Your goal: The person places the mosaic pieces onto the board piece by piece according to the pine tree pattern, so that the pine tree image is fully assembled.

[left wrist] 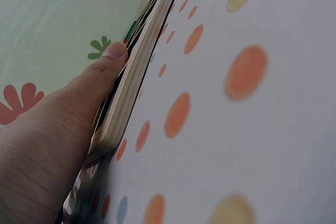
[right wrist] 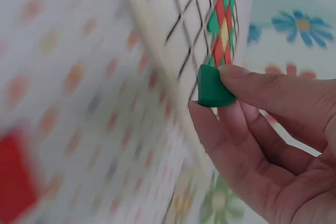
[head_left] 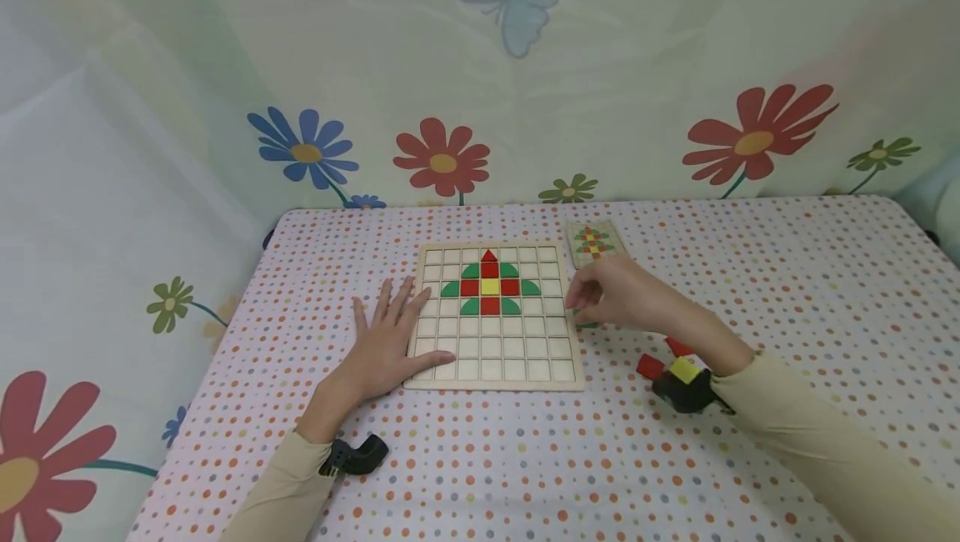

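My left hand (head_left: 382,350) lies with spread, straight fingers along the left edge of a wooden grid board (head_left: 491,383); in the left wrist view its thumb (left wrist: 115,51) rests on the board's rim. Red, green and yellow tiles form a pattern around a yellow square (head_left: 490,287) in the board's upper half. Beside the board's right edge, my right hand (head_left: 618,292) pinches a green tile with a curved side (right wrist: 214,88) between thumb and fingers. Some green also shows under that hand in the head view; whether it is the same tile, I cannot tell.
A small pattern card (head_left: 592,240) lies beyond the right hand, showing a similar coloured figure. Near the right wrist are red tiles (head_left: 650,366) and a yellow tile (head_left: 684,370), partly hidden by the black wrist camera. A dotted cloth (head_left: 465,475) covers the table.
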Tool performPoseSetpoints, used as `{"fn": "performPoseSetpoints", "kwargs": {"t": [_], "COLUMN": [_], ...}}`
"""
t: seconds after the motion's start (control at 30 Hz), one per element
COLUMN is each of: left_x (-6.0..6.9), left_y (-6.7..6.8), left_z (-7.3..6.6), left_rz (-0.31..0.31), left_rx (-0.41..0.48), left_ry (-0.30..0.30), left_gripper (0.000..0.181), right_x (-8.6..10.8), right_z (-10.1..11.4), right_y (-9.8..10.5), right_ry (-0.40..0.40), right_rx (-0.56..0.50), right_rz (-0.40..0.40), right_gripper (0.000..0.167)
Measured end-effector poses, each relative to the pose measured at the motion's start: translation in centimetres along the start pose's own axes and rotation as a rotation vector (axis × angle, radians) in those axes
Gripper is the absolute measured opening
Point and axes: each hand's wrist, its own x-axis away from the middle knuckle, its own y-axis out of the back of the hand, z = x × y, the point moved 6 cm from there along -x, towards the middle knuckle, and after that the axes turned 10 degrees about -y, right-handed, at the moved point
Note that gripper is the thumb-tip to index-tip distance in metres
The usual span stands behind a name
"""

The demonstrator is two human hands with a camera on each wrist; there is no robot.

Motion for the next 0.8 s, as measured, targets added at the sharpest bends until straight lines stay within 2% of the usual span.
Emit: {"fn": "performPoseSetpoints", "kwargs": {"t": [0.2, 0.43, 0.57, 0.8], "left_x": [0.0, 0.4, 0.3, 0.1], "left_y": [0.0, 0.0, 0.1, 0.2], "left_z": [-0.2, -0.1, -0.1, 0.0], "left_rz": [-0.003, -0.009, -0.015, -0.017], "left_rx": [0.018, 0.029, 0.036, 0.038], "left_ry": [0.0, 0.004, -0.011, -0.013], "left_gripper": [0.107, 0.105, 0.104, 0.103], "right_x": [-3.6, -5.9, -6.8, -7.9], "right_z": [4.5, 8.4, 9.6, 10.3], "right_y": [-3.0, -4.9, -6.0, -7.7], "right_ry": [0.134, 0.303, 0.344, 0.34], "right_rx": [-0.024, -0.098, -0.104, -0.098], "right_rz": [0.055, 0.077, 0.083, 0.142], "right_gripper": [0.016, 0.013, 0.012, 0.011]}}
